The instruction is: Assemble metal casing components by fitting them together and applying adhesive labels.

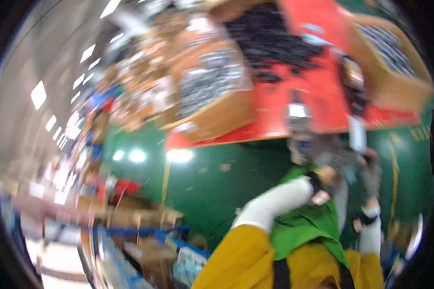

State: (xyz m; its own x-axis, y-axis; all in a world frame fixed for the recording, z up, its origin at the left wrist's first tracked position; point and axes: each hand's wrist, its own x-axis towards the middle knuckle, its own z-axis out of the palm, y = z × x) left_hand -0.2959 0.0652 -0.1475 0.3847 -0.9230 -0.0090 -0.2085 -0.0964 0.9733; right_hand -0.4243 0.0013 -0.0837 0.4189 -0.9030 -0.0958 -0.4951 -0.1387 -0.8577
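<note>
Grey device, blurred, sits raised between both gloved hands, just below the red table edge. Right hand grip closes on its right side; left hand grip touches underneath, closure unclear.

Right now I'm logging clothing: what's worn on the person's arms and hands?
Both forearms wear white sleeves below mustard-yellow upper sleeves. The left hand and right hand wear grey gloves with dark wrist straps. Motion blur hides finer markings.
</note>
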